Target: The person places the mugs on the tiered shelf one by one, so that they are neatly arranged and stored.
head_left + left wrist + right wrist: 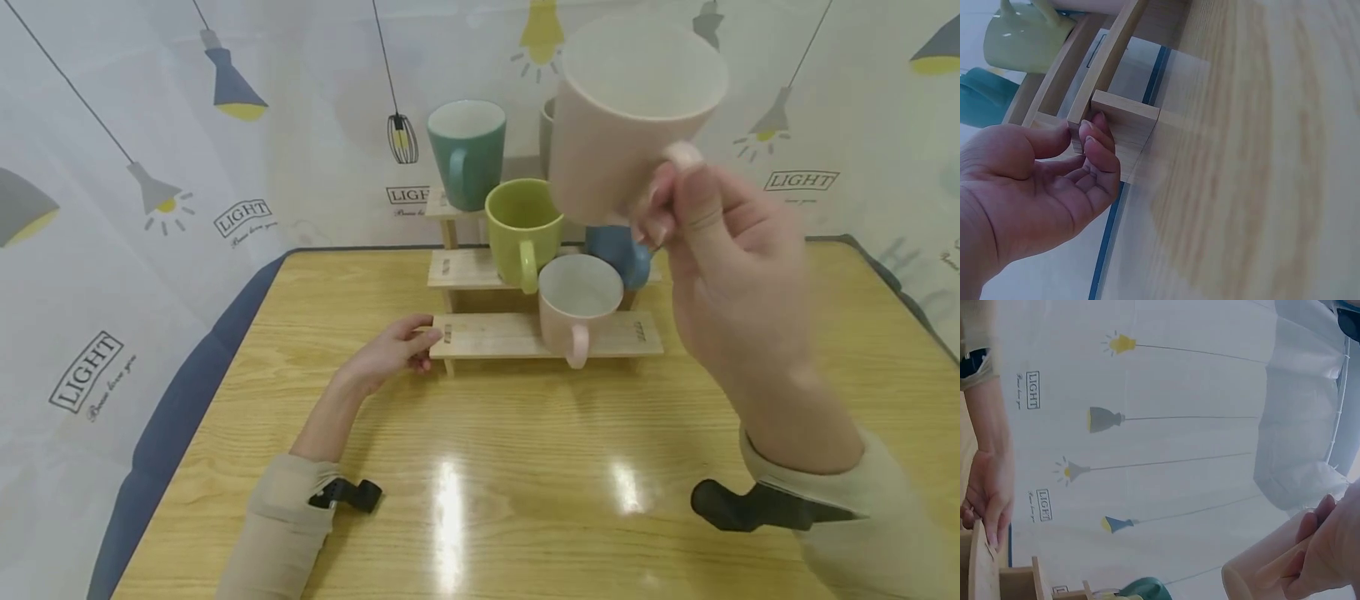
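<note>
My right hand (750,275) holds a pale pink mug (611,154) by its handle, raised high in front of the rack. The mug is upright in the head view and partly hides what stands behind it. My left hand (386,354) grips the left end of the lowest board of a three-step wooden rack (487,336); in the left wrist view the thumb and curled fingers pinch that board end. A second pink mug (566,321) sits on the lowest step. On the middle step are a yellow-green mug (510,242) and a blue mug (606,242).
A teal mug (480,171) stands at the left of the top step, and a greyish mug (547,133) is mostly hidden to its right. The rack is near the back of the wooden table (525,442). Behind hangs a lamp-printed curtain (315,150).
</note>
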{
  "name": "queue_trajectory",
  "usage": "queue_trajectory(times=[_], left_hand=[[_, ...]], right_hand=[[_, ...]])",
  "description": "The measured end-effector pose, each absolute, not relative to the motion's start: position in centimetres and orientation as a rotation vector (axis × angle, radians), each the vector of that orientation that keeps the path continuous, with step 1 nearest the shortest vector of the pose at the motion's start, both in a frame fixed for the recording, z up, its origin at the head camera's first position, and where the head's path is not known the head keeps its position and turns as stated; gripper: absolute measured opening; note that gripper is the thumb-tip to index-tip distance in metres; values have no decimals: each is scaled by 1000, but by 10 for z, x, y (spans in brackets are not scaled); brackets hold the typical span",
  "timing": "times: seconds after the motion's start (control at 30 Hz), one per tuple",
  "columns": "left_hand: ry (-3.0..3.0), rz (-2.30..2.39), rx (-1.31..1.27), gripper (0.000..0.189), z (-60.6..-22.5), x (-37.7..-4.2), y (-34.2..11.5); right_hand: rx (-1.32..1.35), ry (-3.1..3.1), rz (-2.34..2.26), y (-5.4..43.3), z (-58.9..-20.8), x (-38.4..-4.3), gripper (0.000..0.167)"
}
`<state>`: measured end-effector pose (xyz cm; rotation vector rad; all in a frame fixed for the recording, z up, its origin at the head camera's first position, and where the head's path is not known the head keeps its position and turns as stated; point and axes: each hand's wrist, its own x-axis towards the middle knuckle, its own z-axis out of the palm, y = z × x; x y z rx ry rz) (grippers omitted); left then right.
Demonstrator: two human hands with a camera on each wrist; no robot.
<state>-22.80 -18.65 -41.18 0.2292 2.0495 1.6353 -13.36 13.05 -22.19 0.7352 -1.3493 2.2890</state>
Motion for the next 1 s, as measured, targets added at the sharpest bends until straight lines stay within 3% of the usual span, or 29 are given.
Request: queue_trajectory(times=[0.3, 0.57, 0.77, 1.0], left_hand=[[2052, 1645, 256, 59, -416, -229, -189], [2050, 1644, 257, 55, -414, -230, -187], [2070, 1635, 290, 37, -415, -231, -187], [2026, 1678, 363, 32, -418, -232, -187]], right_hand=[[702, -1671, 2159, 78, -241, -121, 27], [786, -1687, 2254, 50, -266, -115, 56], [784, -1740, 2326, 35, -284, -111, 45], [804, -1792, 2399, 25, -302, -111, 24]])
